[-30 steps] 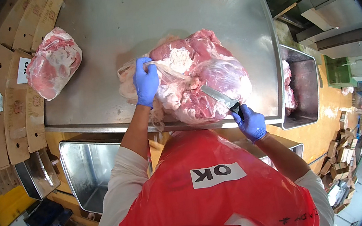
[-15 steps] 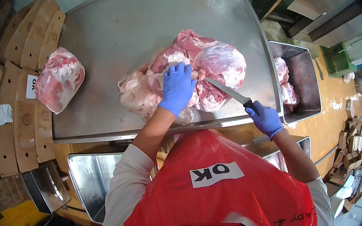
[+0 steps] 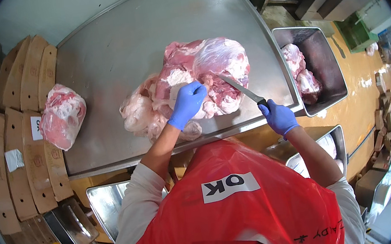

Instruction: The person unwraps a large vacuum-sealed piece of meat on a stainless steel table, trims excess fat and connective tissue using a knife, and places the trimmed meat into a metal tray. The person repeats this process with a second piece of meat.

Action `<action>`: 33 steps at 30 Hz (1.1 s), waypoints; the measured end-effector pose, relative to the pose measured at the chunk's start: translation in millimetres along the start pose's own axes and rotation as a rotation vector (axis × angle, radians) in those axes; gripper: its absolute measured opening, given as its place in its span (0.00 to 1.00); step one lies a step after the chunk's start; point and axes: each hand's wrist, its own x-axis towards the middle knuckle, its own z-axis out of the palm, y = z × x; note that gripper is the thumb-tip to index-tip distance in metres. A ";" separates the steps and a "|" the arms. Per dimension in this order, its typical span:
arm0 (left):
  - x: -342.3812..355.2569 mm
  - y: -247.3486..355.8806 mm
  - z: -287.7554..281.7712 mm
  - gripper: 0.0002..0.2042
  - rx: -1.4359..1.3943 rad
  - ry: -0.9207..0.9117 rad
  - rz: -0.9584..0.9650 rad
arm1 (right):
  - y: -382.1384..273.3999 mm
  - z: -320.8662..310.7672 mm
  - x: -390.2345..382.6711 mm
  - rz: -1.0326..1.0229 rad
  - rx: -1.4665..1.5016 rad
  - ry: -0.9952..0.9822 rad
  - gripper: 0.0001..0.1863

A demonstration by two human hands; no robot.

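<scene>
My left hand has come off the fat at the left and now presses, fingers curled, on the big meat cut at frame centre on the steel table, steadying it. My right hand clenches the knife, whose long axis now points up-left from lower right, tip in the meat.

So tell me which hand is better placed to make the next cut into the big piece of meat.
Right. The right hand grips the knife, its blade tip already at the large meat piece. The left hand rests on the meat, holding no tool.
</scene>
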 end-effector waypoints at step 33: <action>-10.1 27.3 12.4 0.09 0.015 -0.210 -0.124 | 0.9 -8.7 -1.1 -0.020 0.151 -0.122 0.34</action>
